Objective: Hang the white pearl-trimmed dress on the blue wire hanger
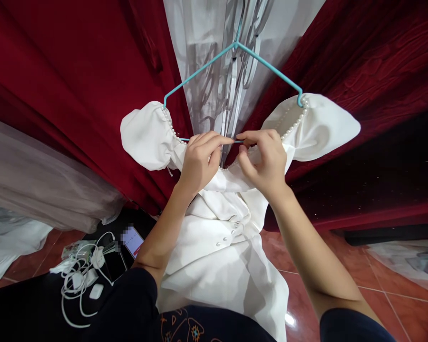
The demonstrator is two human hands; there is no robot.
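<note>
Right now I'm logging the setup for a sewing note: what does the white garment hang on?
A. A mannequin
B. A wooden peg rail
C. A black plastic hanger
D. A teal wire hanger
D: the white garment hangs by its puffed sleeves from a teal wire hanger, both hands at its bottom bar.

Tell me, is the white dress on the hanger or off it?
On it: the white dress hangs from the teal hanger, puffed sleeves at both hanger ends.

hanger (235,47) hook cut off at top edge | phone (131,241) screen blurred | dress (221,247) hem hidden below
</note>
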